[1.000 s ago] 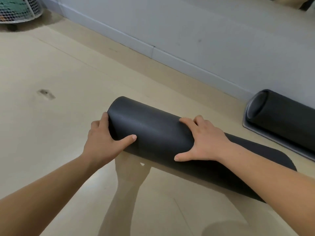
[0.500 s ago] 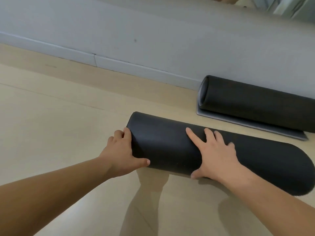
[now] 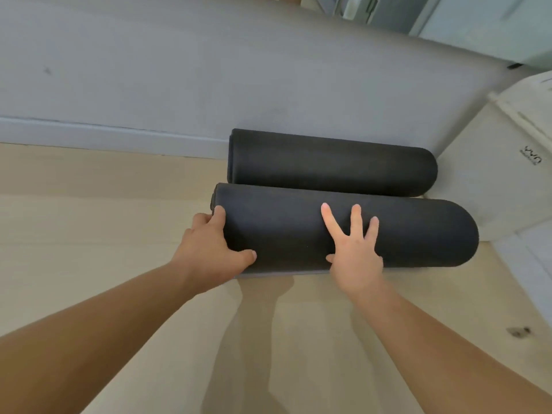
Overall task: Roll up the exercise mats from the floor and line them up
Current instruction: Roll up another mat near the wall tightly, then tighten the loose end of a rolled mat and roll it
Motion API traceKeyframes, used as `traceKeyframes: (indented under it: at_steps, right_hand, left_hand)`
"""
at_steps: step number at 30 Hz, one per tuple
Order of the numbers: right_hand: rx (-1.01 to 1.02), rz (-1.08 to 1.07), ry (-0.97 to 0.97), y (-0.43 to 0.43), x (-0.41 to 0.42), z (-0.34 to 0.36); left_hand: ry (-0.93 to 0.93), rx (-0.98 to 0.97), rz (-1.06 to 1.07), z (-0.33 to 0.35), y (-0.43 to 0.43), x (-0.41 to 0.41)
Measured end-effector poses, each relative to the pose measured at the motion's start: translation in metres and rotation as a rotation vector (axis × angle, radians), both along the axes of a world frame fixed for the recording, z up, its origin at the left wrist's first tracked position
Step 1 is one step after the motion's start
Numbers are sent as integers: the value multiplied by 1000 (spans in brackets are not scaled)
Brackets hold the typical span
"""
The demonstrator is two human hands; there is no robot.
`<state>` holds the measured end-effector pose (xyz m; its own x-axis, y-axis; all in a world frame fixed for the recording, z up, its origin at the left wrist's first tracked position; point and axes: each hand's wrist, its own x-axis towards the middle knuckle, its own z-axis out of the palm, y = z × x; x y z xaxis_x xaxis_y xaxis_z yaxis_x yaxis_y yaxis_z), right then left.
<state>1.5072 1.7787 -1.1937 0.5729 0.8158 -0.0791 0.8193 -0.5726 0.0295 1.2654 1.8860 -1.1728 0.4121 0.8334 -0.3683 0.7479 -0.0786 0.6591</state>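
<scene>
While your left hand (image 3: 212, 249) grips the near mat (image 3: 418, 234) at its left end and your right hand (image 3: 355, 252) lies flat, fingers spread, mid-roll, it spans centre frame left-to-right, alongside the far mat (image 3: 328, 162) above.

Even, soft daylight; no glare. Faint arm shadows fall on the floor (image 3: 89, 234) toward the camera. Wide-angle bending at edges; upper right corner blurred.

2 dark rolled mats: near mat (image 3: 388, 234) touching far mat (image 3: 328, 165), parallel.
</scene>
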Motion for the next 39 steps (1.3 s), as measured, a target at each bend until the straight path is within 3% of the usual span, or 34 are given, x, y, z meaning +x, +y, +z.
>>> traceKeyframes:
  at_steps: [9,13,15,17,21,26,33,39]
  right_hand:
    - [211,91,244,22,57,-17]
    - [149,-10,346,26,48,-4]
    - [127,-41,276,23,34,-4]
    - [132,54,136,25,21,-4]
    - [61,253,57,36,-3,-9]
    - [64,237,-25,40,-8,-21]
    - [81,172,-33,47,18,-20]
    - [64,93,-3,44,-3,-13]
  left_hand:
    - [-182,-75,122,2,22,43]
    - [-196,-65,84,-4,20,40]
    - [-218,-55,87,-12,18,31]
    - [-221,-6,82,-18,18,25]
    - [-104,144,78,-21,-5,31]
    - [-154,142,161,-26,-16,40]
    - [-155,60,24,-24,1,65]
    - [-137,52,-56,-20,8,26]
